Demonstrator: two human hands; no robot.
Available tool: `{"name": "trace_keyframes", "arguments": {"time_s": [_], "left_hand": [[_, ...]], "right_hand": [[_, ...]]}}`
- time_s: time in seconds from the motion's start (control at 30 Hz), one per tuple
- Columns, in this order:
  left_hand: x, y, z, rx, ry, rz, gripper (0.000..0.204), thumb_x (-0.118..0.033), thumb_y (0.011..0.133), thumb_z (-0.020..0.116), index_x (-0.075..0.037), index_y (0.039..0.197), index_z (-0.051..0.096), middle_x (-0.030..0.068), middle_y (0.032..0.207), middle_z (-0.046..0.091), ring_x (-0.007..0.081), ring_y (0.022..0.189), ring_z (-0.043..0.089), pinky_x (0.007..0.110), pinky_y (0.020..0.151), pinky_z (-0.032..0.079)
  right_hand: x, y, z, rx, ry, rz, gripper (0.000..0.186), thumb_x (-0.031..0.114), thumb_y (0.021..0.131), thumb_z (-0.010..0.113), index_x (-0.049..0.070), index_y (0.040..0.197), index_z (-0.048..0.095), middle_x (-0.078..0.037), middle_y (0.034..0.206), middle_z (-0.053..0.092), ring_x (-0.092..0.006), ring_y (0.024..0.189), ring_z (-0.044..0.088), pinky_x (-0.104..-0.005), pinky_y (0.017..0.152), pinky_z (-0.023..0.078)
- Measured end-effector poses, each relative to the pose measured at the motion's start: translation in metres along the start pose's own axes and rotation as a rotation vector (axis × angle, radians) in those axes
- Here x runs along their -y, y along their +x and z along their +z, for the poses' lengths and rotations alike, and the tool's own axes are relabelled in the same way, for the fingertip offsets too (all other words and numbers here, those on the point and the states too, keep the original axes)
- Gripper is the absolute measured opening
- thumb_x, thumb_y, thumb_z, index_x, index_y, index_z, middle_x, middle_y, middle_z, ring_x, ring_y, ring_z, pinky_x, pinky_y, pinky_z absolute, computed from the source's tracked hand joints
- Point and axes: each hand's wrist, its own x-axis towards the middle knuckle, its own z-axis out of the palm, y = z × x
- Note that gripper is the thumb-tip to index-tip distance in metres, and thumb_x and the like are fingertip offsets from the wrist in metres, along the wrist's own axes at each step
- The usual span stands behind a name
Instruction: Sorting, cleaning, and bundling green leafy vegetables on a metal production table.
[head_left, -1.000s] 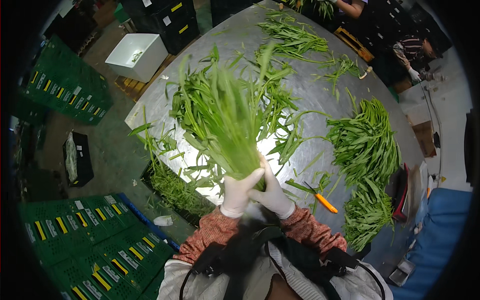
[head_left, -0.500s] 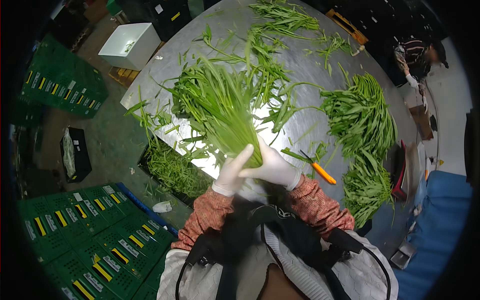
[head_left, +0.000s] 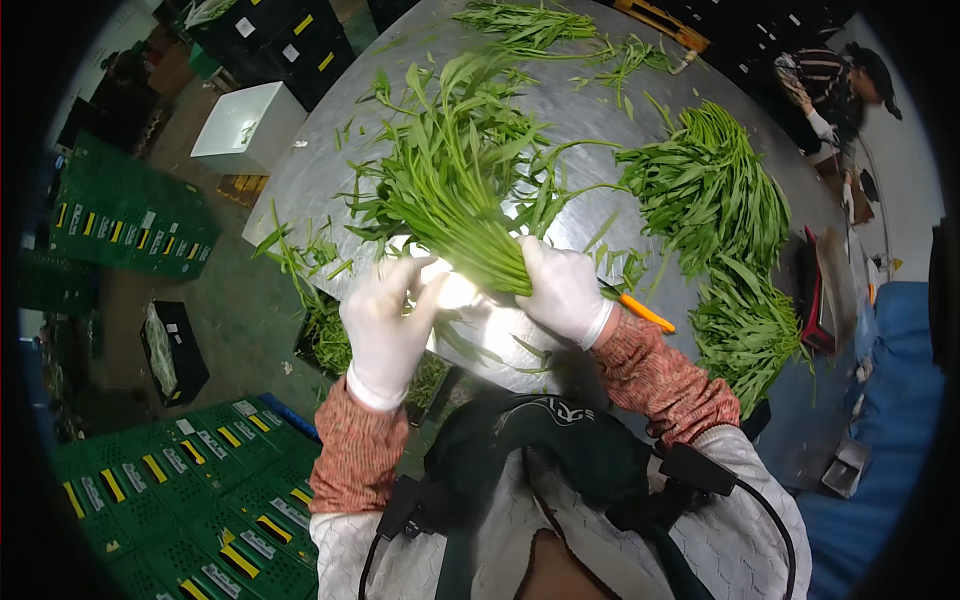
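My gloved right hand [head_left: 566, 292] grips the stem end of a bunch of long-leaved greens, like water spinach [head_left: 455, 185], whose leafy tops point away from me over the metal table [head_left: 330, 165]. Apart from the bunch, to its left, is my gloved left hand [head_left: 388, 318], thumb and fingers apart with nothing seen in them. An orange-handled knife [head_left: 648, 313] lies beside my right wrist, its blade mostly hidden. Two piles of the same greens rest at the right, a larger pile [head_left: 705, 190] and a smaller pile [head_left: 748, 318] nearer me.
Loose greens [head_left: 525, 25] lie at the table's far side. A crate of trimmings [head_left: 328, 335] stands below the left edge. Green crates [head_left: 190, 470] are stacked at left, with a white box [head_left: 250, 125] farther off. A co-worker [head_left: 830, 95] stands at far right.
My left hand has let go of the stems and moved left, its fingers parting. My right hand keeps the bunch, raised slightly. The view has shifted a little.
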Motion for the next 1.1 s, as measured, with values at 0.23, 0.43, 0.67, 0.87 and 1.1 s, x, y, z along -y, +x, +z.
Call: {"name": "trace_keyframes", "arguments": {"time_s": [0.23,0.43,0.67,0.87,1.1], "left_hand": [[-0.008,0.024,0.038,-0.034,-0.012,0.162,0.01,-0.003,0.071,0.071,-0.002,0.078,0.063,0.0073,0.067,0.053,0.021,0.061,0.054,0.03,0.056,0.043],[-0.021,-0.009,0.012,0.236,-0.299,0.121,0.01,-0.011,0.071,0.072,-0.007,0.072,0.063,0.0074,0.066,0.055,0.0248,0.06,0.056,0.032,0.056,0.044],[-0.027,-0.02,-0.026,0.393,0.612,0.299,0.075,-0.034,0.055,0.083,-0.004,0.118,0.056,0.0119,0.114,0.058,0.0299,0.106,0.055,0.046,0.093,0.041],[-0.025,0.018,0.026,0.197,0.447,0.688,0.056,-0.004,0.059,0.062,-0.003,0.115,0.053,0.0124,0.105,0.058,0.0288,0.105,0.054,0.049,0.105,0.033],[-0.011,0.027,0.002,0.278,0.312,0.23,0.035,-0.014,0.061,0.073,-0.004,0.091,0.057,0.014,0.077,0.061,0.0343,0.074,0.059,0.039,0.068,0.047]], "right_hand": [[0.014,-0.006,-0.003,-0.084,-0.117,-0.096,0.025,0.011,0.07,0.062,0.003,0.09,0.05,-0.01,0.069,0.058,-0.0292,0.059,0.061,-0.0373,0.053,0.048],[-0.012,-0.014,-0.011,-0.105,-0.01,0.004,0.028,0.015,0.07,0.065,0.004,0.09,0.049,-0.013,0.07,0.06,-0.0307,0.061,0.063,-0.0403,0.054,0.049],[-0.003,-0.016,-0.03,0.036,0.026,0.075,0.036,0.018,0.068,0.068,0.002,0.094,0.048,-0.015,0.073,0.062,-0.0335,0.067,0.064,-0.0427,0.058,0.05],[0.031,-0.014,-0.052,0.124,0.084,-0.073,0.045,0.024,0.065,0.071,0.002,0.099,0.049,-0.014,0.071,0.064,-0.035,0.067,0.064,-0.0446,0.059,0.05],[-0.089,-0.074,-0.066,-0.22,0.35,0.115,0.053,0.022,0.074,0.07,0.004,0.121,0.053,-0.017,0.105,0.058,-0.032,0.098,0.057,-0.038,0.086,0.047]]}}
